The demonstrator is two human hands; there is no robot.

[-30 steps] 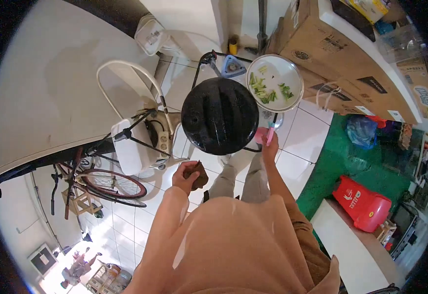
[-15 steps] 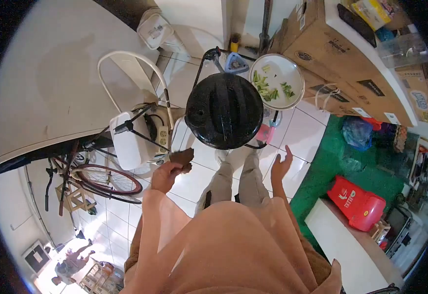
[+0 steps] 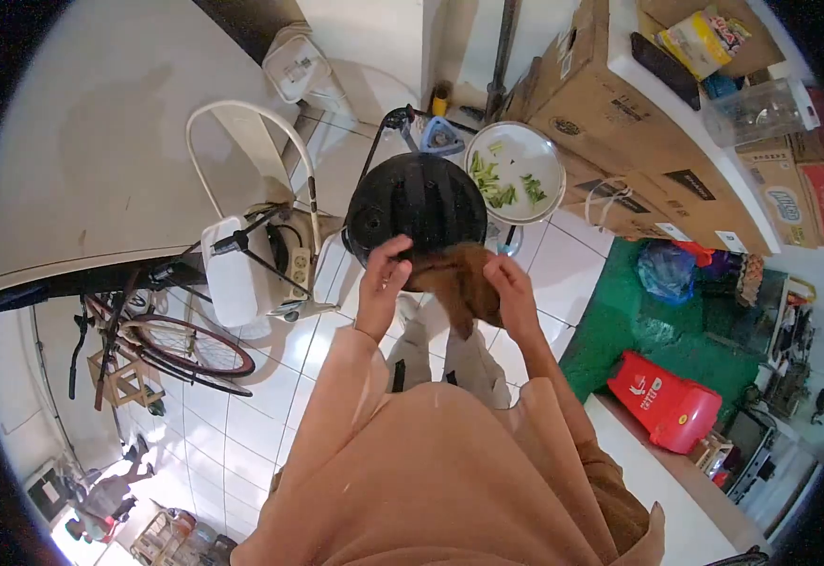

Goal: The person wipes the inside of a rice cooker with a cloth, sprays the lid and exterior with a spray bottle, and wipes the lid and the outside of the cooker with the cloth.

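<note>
My left hand (image 3: 382, 281) and my right hand (image 3: 512, 291) both grip a brown cloth (image 3: 457, 279), stretched between them just below a round black pan (image 3: 412, 203). The cloth hangs down in the middle, over my legs. The pan sits on a black wire stand. To its right lies a white plate (image 3: 544, 160) holding several green vegetable pieces (image 3: 492, 181).
Cardboard boxes (image 3: 639, 113) under a white counter stand at the right. A white metal frame (image 3: 252, 151) and a power strip (image 3: 297, 269) are left of the pan, a bicycle (image 3: 162, 344) further left. A red container (image 3: 667, 401) lies on green matting.
My left hand brought the brown cloth up from beside my leg to the pan's edge. My right hand, open half a second ago, has taken hold of the cloth's other side.
</note>
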